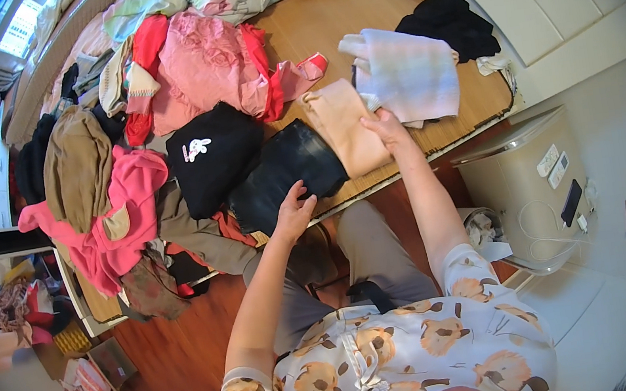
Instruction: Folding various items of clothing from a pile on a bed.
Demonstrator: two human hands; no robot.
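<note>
My right hand [388, 130] is at the right edge of a folded peach garment [344, 128], with its fingers gripping the cloth. My left hand [294, 213] is apart from it, empty with fingers spread, over the near edge of a folded black leather-like garment [302, 161]. To the left of that lies a folded black top [217, 155] with a white rabbit print. On the right, a pastel striped knit garment [406, 71] rests in a folded stack, close beyond my right hand.
A pink ruffled garment [204, 61] and a heap with a hot-pink fleece [126, 191] and brown garment [77, 162] cover the left of the wooden bed board [311, 10]. Black clothing [448, 26] lies far right. A beige cabinet [518, 178] stands beside the bed.
</note>
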